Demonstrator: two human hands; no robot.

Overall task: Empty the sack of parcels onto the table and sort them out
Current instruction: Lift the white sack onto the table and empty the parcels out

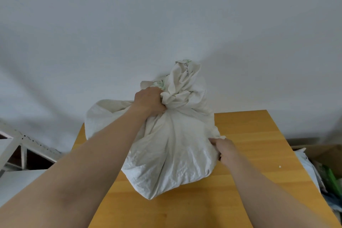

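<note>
**Both hands on the full sack, standing on the desk**

At the far left a white metal rack stands against the pale wall, lower than the desk top.

The left hand reaches forward on a bare arm. It is closed in a tight fist around the bunched neck of the sack, with the loose top of the cloth standing up just beyond the knuckles.

The sack is white, creased and bulging. It sits upright on the far left part of the wooden desk, and its left side hangs out past the desk edge. No parcels show; the cloth hides whatever is inside.

The right hand is at the sack's lower right side, its fingers curled into a fold of the fabric where the sack meets the desk top.

Further right a small white speck lies on the bare wood.

Beyond the desk's right edge stands an open cardboard box, with white and green material in and around it.
</note>
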